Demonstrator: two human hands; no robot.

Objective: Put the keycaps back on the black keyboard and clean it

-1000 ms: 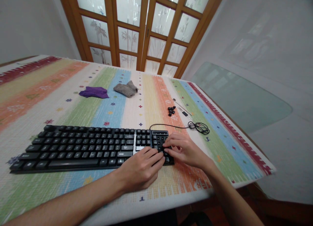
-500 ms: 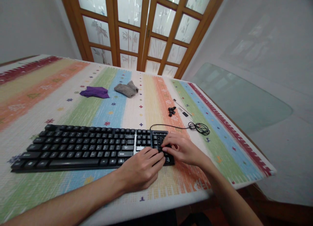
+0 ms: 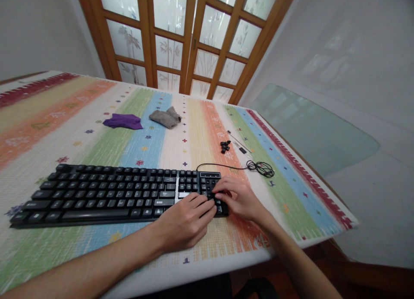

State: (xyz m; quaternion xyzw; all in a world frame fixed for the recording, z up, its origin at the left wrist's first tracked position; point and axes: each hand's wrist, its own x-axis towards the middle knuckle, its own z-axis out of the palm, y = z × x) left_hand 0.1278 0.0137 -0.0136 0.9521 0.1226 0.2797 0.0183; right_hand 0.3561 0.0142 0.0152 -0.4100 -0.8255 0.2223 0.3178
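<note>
A black keyboard (image 3: 103,195) lies lengthwise across the near part of the table. My left hand (image 3: 186,219) rests over its lower right part, fingers stretched side by side across the arrow keys towards the number pad; its thumb is hidden. On the number pad, my right hand (image 3: 237,197) has thumb and index finger bent in a pinch among the keys. Whatever sits between those fingertips is too small and covered to make out. Part of the number pad shows dark spots without keycaps. Several loose black keycaps (image 3: 225,147) lie beyond the keyboard.
The keyboard's coiled cable (image 3: 260,168) lies to the right. Near the keycaps are a thin rod (image 3: 238,141) and a small black piece (image 3: 242,150). Farther back lie a purple cloth (image 3: 123,121) and a grey cloth (image 3: 165,118) on the striped tablecloth (image 3: 106,139).
The whole view has shifted slightly, so everything appears a little farther left. Both hands keep nearly the same place on the keyboard.
</note>
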